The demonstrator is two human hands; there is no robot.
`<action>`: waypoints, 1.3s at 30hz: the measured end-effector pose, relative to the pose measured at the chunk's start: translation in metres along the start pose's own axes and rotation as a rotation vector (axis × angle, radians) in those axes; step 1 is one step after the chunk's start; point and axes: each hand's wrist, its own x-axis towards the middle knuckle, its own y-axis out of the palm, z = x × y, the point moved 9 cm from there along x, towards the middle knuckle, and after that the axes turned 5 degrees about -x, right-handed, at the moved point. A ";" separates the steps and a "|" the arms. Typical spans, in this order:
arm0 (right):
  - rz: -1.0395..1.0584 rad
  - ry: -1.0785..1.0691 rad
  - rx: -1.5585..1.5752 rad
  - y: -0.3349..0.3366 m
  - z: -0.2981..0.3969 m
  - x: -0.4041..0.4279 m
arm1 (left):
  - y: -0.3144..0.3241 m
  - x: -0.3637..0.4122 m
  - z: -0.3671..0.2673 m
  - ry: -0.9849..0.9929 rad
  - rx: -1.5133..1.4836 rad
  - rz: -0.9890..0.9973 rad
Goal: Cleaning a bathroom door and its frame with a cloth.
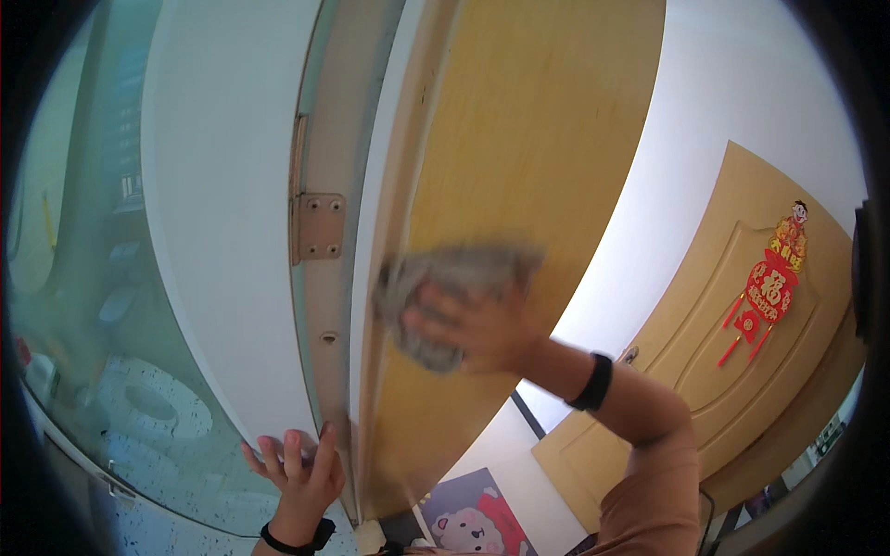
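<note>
My right hand [480, 323] presses a crumpled grey cloth [438, 274] against a yellow wood-veneer door frame [535, 139]. The cloth and fingers are blurred. A black band circles that wrist. Lower left, my left hand [297, 462] touches the lower visible end of a white door panel [229, 174], its fingers spread and pointing upward. Between the panel and the frame runs a pale door jamb [332, 299] carrying a metal hinge plate [321, 226] with several screws. Below the plate is a small round hole.
At the far left, tinted glass [104, 333] shows a toilet [156, 403] behind it. A second wooden door [723, 361] with a red hanging decoration [770, 288] stands at right. A picture with a cartoon bear [473, 518] is at the bottom, beside a white wall [667, 174].
</note>
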 end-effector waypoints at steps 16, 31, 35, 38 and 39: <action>-0.543 0.309 -0.200 -0.131 -0.181 0.059 | -0.004 -0.009 0.004 -0.002 0.063 -0.069; -0.401 0.388 -0.054 -0.006 -0.037 -0.036 | -0.017 -0.011 0.004 -0.015 0.100 -0.032; 0.031 0.147 0.135 0.076 0.098 -0.112 | -0.013 -0.005 -0.001 0.002 0.082 -0.071; -0.012 0.015 0.163 0.079 0.124 -0.127 | -0.012 -0.002 -0.004 0.033 0.073 -0.085; -0.023 -0.020 0.181 0.074 0.121 -0.123 | -0.013 -0.002 -0.004 0.041 0.079 -0.093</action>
